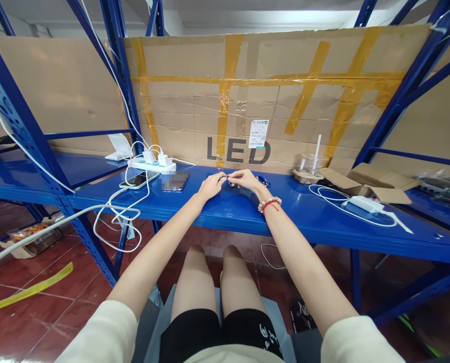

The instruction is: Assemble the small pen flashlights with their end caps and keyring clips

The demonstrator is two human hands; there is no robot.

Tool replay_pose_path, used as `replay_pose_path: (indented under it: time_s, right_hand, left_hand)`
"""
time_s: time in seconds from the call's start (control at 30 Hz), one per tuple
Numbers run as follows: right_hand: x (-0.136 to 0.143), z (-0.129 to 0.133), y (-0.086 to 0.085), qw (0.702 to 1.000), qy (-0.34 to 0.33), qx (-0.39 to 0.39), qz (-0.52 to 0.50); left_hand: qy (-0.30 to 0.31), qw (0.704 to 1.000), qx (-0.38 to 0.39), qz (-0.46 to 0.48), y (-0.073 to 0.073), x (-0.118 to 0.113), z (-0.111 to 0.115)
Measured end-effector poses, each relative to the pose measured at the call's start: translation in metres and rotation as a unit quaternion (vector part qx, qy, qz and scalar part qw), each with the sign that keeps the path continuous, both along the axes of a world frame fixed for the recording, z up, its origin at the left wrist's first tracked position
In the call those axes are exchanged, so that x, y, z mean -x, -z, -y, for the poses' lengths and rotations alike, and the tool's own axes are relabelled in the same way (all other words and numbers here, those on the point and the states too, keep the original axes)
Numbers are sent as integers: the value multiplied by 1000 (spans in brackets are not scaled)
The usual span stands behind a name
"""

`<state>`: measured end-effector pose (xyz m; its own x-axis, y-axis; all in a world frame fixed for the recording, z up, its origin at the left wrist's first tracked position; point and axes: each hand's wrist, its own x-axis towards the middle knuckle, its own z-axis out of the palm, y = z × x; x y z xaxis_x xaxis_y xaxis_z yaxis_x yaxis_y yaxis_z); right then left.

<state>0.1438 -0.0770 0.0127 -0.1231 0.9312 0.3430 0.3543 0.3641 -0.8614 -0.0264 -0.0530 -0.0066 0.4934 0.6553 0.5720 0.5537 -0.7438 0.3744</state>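
Both my hands meet over the blue metal shelf, fingertips close together. My left hand pinches a small dark and shiny piece, too small to name. From the other side my right hand bends its fingers to the same spot, and what it grips is hidden. A beaded bracelet with a red string circles my right wrist. Just beyond that hand lie several small dark blue pieces. More small dark bits show under my fingers.
A white power strip with chargers and looping white cables stands left, near two phones. To the right are a clear cup with a straw, an opened cardboard box and a white adapter. Taped cardboard backs the shelf.
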Motion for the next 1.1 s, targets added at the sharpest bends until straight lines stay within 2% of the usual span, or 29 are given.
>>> replay_pose_path:
  time_s: [0.2, 0.37, 0.77, 1.1]
  right_hand:
    - [-4, 3, 3, 999, 20, 39, 27]
    - [-3, 6, 1, 999, 22, 35, 33]
    - [-9, -4, 6, 999, -1, 17, 46]
    - [-10, -6, 6, 998, 1, 24, 50]
  left_hand:
    - [47, 998, -24, -18, 8, -4, -12]
    - [70, 997, 13, 11, 9, -4, -15]
    - [91, 995, 15, 48, 3, -1, -9]
    - [77, 996, -19, 51, 1, 0, -9]
